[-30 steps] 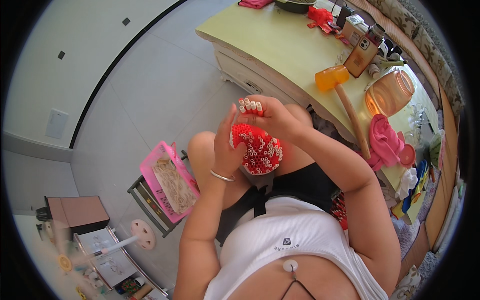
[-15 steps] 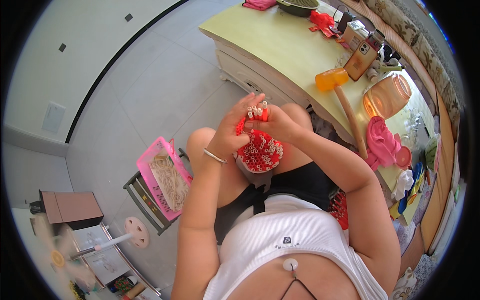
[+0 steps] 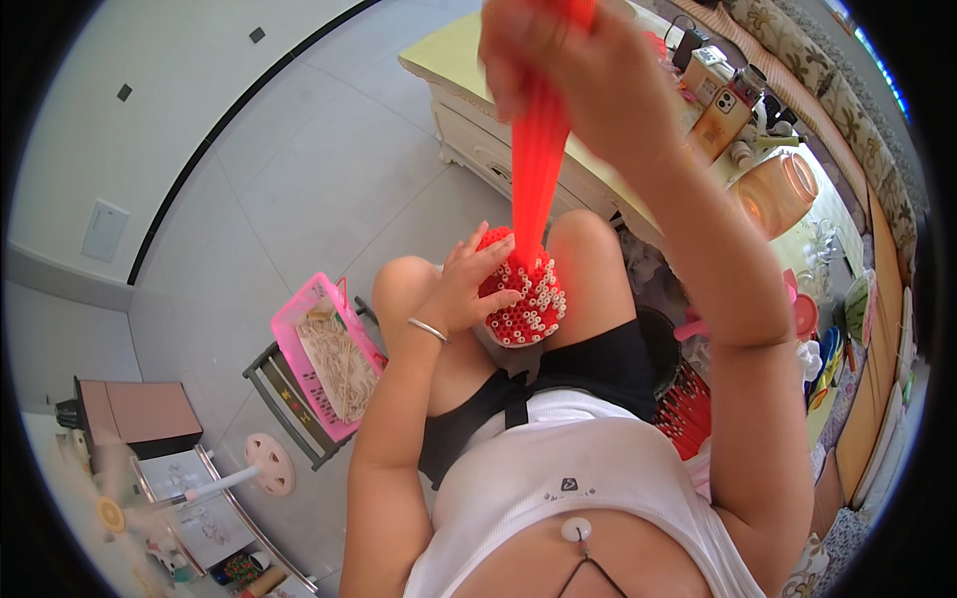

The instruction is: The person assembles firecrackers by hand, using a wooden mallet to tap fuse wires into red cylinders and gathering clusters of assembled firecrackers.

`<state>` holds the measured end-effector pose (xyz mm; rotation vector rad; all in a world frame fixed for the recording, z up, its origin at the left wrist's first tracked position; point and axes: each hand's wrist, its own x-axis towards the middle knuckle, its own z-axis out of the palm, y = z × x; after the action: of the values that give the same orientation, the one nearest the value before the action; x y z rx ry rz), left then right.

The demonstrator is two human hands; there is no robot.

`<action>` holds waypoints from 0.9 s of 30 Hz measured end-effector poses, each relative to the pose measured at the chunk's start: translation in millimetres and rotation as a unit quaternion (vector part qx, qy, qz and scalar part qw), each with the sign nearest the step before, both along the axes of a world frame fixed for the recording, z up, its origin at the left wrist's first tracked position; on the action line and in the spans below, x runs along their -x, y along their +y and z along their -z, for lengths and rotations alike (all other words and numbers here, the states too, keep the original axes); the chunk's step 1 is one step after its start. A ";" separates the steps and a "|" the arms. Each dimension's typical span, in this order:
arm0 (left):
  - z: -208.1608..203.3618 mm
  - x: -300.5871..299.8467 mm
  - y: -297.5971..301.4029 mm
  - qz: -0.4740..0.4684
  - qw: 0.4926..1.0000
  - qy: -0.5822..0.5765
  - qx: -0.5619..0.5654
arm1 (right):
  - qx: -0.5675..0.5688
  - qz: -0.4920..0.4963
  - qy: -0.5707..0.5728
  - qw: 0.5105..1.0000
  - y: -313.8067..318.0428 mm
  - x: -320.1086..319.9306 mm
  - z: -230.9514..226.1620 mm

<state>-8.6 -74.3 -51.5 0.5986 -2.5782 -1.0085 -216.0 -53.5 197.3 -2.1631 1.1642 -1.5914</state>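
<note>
The right hand (image 3: 603, 80), blurred and high up, is closed around a sheaf of red tubes (image 3: 540, 164) whose lower ends meet the top of the bundle (image 3: 523, 321) between the thighs (image 3: 588, 289), though whether they sit inside it I cannot tell. The left hand (image 3: 471, 284), fingers spread and holding nothing, lies over the bundle's left edge, a good place, I judge, to steady it and keep neighbouring tubes from shifting. Handling this well likely means a light, even grip, with the sheaf straight in line so that nothing bends or snags.
</note>
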 end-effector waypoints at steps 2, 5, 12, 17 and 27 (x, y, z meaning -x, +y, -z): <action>0.4 -18.3 0.6 -0.016 0.999 0.025 -0.043 | 0.036 -0.002 -0.051 0.998 0.7 -11.3 -48.8; 5.8 15.7 3.4 0.019 0.996 0.070 -0.045 | 0.026 0.023 -0.120 0.992 35.2 15.7 -96.2; -9.4 12.0 6.0 -0.059 0.997 0.029 0.048 | 0.008 0.063 -0.105 0.992 70.4 53.6 -91.9; -17.3 30.5 8.1 0.030 0.992 0.000 0.119 | -0.044 0.157 -0.092 0.982 144.1 92.2 -81.8; -17.9 35.1 21.5 0.029 0.996 -0.013 0.085 | -0.335 0.277 -0.289 0.853 289.7 136.7 79.9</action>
<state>-43.8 -52.7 -33.6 0.4980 -2.6830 -0.7922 -352.7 236.2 117.4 -0.8600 1.8327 -1.5127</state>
